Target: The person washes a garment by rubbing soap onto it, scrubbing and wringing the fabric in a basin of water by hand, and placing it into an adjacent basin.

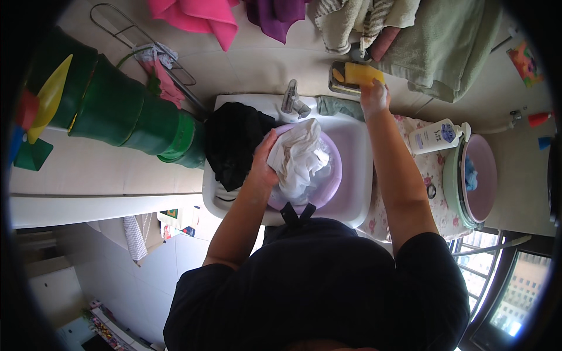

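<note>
My left hand (265,161) grips a wet, crumpled white cloth (297,153), lifted over a lilac basin (336,169) that stands in the white sink (360,193). Soapy-looking water shows below the cloth. Out at the upper right, my right hand (375,98) has its fingers closed on a yellow bar of soap (363,74), right at a dark wall soap dish (345,88). A smaller yellow piece of soap (338,75) lies in that dish. Part of the bar's lower end is hidden by my fingers.
Black clothing (234,143) is heaped on the sink's left side. The tap (291,102) rises behind the basin. On the flowered cover (398,187) at right are a white bottle (436,136) and stacked basins (480,175). Towels (448,52) hang above.
</note>
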The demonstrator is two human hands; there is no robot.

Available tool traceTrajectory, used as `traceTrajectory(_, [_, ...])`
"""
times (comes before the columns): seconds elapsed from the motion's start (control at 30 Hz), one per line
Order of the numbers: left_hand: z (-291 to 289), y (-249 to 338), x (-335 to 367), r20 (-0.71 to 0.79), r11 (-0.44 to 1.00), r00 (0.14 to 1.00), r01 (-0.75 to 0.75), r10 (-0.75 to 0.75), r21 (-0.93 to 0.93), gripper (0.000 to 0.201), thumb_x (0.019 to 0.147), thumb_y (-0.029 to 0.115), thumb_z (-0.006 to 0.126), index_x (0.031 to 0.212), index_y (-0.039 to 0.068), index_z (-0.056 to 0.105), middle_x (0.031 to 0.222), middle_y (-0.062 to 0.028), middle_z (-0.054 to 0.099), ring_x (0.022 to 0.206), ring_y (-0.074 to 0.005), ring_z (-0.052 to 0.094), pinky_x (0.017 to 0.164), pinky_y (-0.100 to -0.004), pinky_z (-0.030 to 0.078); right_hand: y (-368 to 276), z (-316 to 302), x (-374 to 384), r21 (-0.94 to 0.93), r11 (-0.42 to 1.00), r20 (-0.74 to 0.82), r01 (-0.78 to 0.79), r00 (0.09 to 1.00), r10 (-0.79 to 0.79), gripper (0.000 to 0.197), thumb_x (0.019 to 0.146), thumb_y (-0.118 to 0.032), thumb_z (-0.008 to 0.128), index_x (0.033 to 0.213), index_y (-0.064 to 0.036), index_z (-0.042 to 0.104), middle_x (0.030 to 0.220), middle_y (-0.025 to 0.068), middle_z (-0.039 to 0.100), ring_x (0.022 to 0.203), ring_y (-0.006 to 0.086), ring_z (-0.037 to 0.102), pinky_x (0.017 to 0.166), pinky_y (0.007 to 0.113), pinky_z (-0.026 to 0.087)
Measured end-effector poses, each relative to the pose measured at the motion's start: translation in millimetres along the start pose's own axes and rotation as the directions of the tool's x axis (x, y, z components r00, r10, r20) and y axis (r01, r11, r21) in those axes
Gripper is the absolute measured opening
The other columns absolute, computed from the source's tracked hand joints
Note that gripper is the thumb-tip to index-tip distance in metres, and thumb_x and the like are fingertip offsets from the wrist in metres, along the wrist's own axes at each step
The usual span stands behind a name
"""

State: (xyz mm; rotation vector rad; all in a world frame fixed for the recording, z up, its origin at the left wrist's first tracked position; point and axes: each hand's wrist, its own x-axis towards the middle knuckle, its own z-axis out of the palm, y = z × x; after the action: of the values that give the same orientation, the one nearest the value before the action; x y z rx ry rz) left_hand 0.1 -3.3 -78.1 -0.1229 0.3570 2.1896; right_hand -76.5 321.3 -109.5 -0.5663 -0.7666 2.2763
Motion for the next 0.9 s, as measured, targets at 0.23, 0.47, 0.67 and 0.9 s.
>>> traceTrajectory(0.23, [12,-1,0,-0.105,0.985,0.993,-0.031,0.05,0.17,0.055,0.091,0.044,0.042,0.115,-0.004,0.05,0.11,-0.0173,0.058,0.1,-0.0265,0.058,0.088,-0.0388,0.046,-2,-15,-145,-0.693,0.684,0.533,0.228,0.801,0.272,0.034,0.086,-0.028,0.058,0.104,0.0001,0.052,0.104,0.0107,0.056,0.099,0.0177,0.053,0.086,0.032,0.043])
traceTrajectory(0.47, [-35,16,27,-0.348,0.738,0.785,-0.196,0.513,0.646,0.049,0.088,0.052,0.044,0.084,0.004,0.055,0.078,-0.0058,0.058,0.072,-0.0181,0.059,0.068,-0.0324,0.051,-8,2,-173,-0.791,0.567,0.049,-0.229,0.9,0.432,0.04,0.082,-0.032,0.063,0.102,0.0018,0.057,0.091,0.0113,0.063,0.084,0.0219,0.062,0.073,0.04,0.049])
traceTrajectory(0.67, [-85,-39,74,0.617,0.986,0.771,-0.081,0.156,-0.149,0.045,0.091,0.05,0.039,0.096,0.008,0.055,0.09,-0.007,0.059,0.076,-0.0188,0.058,0.071,-0.034,0.049,33,61,-220,-0.677,-0.066,0.728,0.733,0.68,0.092,0.027,0.081,-0.026,0.056,0.097,-0.0037,0.054,0.079,0.0215,0.062,0.073,0.0382,0.061,0.065,0.041,0.049])
traceTrajectory(0.9, [-21,-35,44,0.006,0.92,0.946,-0.317,0.325,0.232,0.036,0.091,0.044,0.041,0.084,0.012,0.057,0.081,-0.001,0.057,0.075,-0.0176,0.055,0.067,-0.0302,0.045,41,39,-242,-0.517,0.069,0.856,0.853,0.515,0.047,0.025,0.076,-0.027,0.061,0.084,-0.0038,0.062,0.08,0.0202,0.062,0.075,0.0358,0.061,0.066,0.042,0.047])
